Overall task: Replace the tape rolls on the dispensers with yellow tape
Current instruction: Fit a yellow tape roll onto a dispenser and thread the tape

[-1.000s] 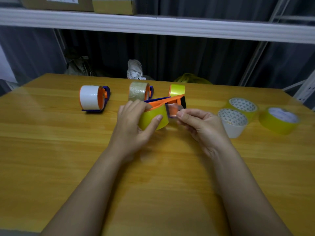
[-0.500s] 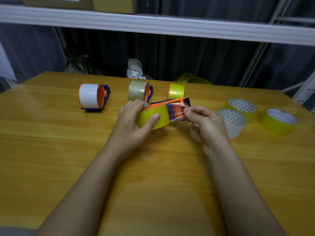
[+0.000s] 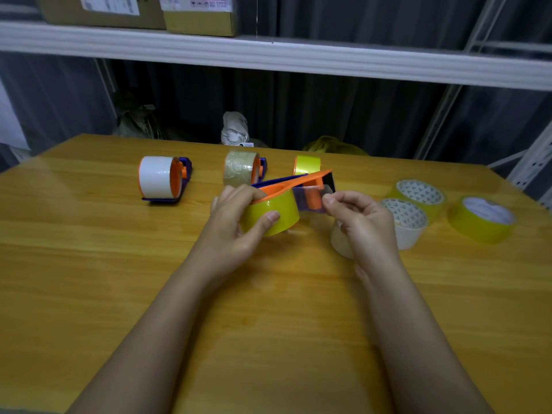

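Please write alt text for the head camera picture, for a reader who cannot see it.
Over a wooden table, the left hand grips a yellow tape roll mounted on an orange and blue dispenser while the right hand pinches its pulled-out tape end. Three more dispensers stand behind; loose rolls lie at right.

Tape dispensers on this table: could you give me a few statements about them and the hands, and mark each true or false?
1. The left hand grips the yellow roll on the held dispenser. True.
2. The right hand rests flat on the table. False: it pinches the pulled-out tape end.
3. The far-left dispenser carries a white roll. True.
4. Every dispenser carries yellow tape. False: one carries white, another brownish clear tape.
5. Loose rolls lie right of the hands. True.
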Motion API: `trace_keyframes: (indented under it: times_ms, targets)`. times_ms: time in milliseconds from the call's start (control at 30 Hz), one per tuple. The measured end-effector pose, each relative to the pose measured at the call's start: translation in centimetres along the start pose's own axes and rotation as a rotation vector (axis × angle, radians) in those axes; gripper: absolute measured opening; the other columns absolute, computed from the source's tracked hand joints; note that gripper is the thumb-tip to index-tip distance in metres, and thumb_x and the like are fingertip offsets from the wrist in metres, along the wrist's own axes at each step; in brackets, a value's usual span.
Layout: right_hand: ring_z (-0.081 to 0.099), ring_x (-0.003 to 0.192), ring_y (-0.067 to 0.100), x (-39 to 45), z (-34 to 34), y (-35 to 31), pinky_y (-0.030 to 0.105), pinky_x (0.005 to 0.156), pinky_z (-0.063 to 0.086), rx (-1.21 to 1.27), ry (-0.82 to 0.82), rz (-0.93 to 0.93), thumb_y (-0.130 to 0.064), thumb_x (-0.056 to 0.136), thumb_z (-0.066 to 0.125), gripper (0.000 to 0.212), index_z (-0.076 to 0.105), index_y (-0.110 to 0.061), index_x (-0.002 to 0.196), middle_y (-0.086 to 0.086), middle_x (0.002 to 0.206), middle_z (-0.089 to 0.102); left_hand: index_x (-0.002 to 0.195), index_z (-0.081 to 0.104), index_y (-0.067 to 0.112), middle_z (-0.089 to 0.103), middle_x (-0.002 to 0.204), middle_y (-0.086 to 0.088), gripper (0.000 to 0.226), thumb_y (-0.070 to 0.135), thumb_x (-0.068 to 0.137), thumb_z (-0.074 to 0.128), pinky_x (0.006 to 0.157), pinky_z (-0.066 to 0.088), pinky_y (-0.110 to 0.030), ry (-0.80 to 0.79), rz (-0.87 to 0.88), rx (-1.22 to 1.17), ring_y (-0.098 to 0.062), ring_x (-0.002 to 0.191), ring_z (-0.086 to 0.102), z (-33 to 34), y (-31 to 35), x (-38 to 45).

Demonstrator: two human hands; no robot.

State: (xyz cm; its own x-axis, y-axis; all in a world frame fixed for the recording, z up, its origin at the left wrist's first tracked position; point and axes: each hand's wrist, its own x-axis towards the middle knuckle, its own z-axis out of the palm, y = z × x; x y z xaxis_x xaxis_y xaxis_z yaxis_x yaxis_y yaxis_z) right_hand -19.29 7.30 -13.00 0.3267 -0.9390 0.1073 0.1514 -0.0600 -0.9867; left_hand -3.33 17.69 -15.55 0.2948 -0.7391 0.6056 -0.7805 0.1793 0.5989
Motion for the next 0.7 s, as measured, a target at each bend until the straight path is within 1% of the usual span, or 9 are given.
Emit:
trace_keyframes:
  times_ms: [133, 200, 233, 300, 367, 500, 600, 633, 700]
  targets:
    - [0.053, 0.055, -0.003, 0.5, -0.2, 0.3, 0.010, 0.058, 0.044, -0.074, 0.140, -0.124, -0.008, 0.083, 0.071, 0.013, 0.066, -0.016, 0.075, -0.003, 0.065, 0.059, 0.101, 0.051, 0.037, 0.046, 0.098, 0.017, 0.027, 0.057, 0.083, 0.044, 0.063, 0.036, -0.020, -0.059, -0.076, -0.059, -0.010, 0.096, 0.045, -0.1, 0.1, 0.0]
    - [0.053, 0.054, -0.006, 0.9, -0.8, 0.2, 0.007, 0.057, 0.043, -0.051, 0.219, -0.131, -0.009, 0.084, 0.071, 0.015, 0.065, -0.017, 0.074, -0.005, 0.065, 0.057, 0.101, 0.052, 0.040, 0.047, 0.099, 0.012, 0.025, 0.055, 0.082, 0.045, 0.061, 0.038, -0.019, -0.078, -0.114, -0.158, -0.009, 0.093, 0.047, -0.4, 0.3, 0.0]
    - [0.054, 0.055, -0.007, 1.1, -1.0, 0.1, 0.007, 0.057, 0.043, -0.048, 0.238, -0.131, -0.009, 0.084, 0.071, 0.014, 0.065, -0.018, 0.074, -0.006, 0.065, 0.057, 0.102, 0.052, 0.040, 0.047, 0.100, 0.010, 0.024, 0.053, 0.083, 0.046, 0.064, 0.039, -0.020, -0.089, -0.134, -0.208, -0.008, 0.092, 0.048, -0.5, 0.3, 0.0]
    - [0.054, 0.057, -0.005, 1.2, -1.3, 0.1, 0.008, 0.058, 0.044, -0.047, 0.243, -0.131, -0.010, 0.083, 0.072, 0.013, 0.065, -0.017, 0.074, -0.007, 0.065, 0.057, 0.104, 0.052, 0.040, 0.047, 0.101, 0.009, 0.022, 0.049, 0.085, 0.047, 0.068, 0.040, -0.019, -0.125, -0.164, -0.243, -0.005, 0.092, 0.047, -0.6, 0.4, -0.1]
    - [0.056, 0.059, -0.002, 1.2, -1.2, 0.2, 0.010, 0.059, 0.046, -0.024, 0.216, -0.110, -0.011, 0.082, 0.073, 0.013, 0.066, -0.018, 0.074, -0.007, 0.065, 0.059, 0.103, 0.053, 0.040, 0.046, 0.101, 0.008, 0.023, 0.049, 0.083, 0.046, 0.070, 0.040, -0.018, -0.147, -0.189, -0.242, -0.005, 0.095, 0.046, -0.6, 0.2, -0.1]
    - [0.056, 0.061, 0.000, 0.8, -0.7, 0.0, 0.011, 0.059, 0.047, -0.033, 0.142, -0.144, -0.009, 0.083, 0.072, 0.013, 0.067, -0.017, 0.074, -0.003, 0.069, 0.062, 0.096, 0.053, 0.039, 0.048, 0.101, 0.002, 0.025, 0.053, 0.077, 0.043, 0.074, 0.040, -0.029, -0.112, -0.223, -0.236, -0.018, 0.098, 0.048, -1.0, 0.0, 0.0]
    - [0.057, 0.061, -0.003, 0.5, -0.5, -0.1, 0.010, 0.060, 0.047, -0.060, 0.123, -0.197, -0.008, 0.082, 0.072, 0.014, 0.066, -0.018, 0.073, -0.005, 0.070, 0.063, 0.089, 0.053, 0.037, 0.054, 0.100, -0.001, 0.030, 0.063, 0.077, 0.055, 0.069, 0.043, -0.025, -0.083, -0.294, -0.240, -0.016, 0.092, 0.055, -0.7, 0.5, 0.2]
    - [0.057, 0.061, -0.004, 0.4, -0.4, -0.1, 0.010, 0.060, 0.047, -0.059, 0.119, -0.205, -0.007, 0.082, 0.072, 0.014, 0.066, -0.017, 0.074, -0.006, 0.070, 0.064, 0.088, 0.054, 0.034, 0.056, 0.099, -0.001, 0.032, 0.064, 0.077, 0.061, 0.066, 0.045, -0.024, -0.064, -0.330, -0.253, -0.015, 0.088, 0.058, -0.6, 0.7, 0.2]
    - [0.057, 0.061, -0.005, 0.4, -0.4, -0.1, 0.010, 0.060, 0.046, -0.064, 0.123, -0.215, -0.007, 0.082, 0.072, 0.014, 0.066, -0.017, 0.074, -0.007, 0.070, 0.064, 0.089, 0.056, 0.028, 0.060, 0.097, 0.000, 0.033, 0.058, 0.075, 0.060, 0.064, 0.050, -0.025, -0.035, -0.366, -0.272, -0.012, 0.085, 0.061, -0.5, 1.0, 0.3]
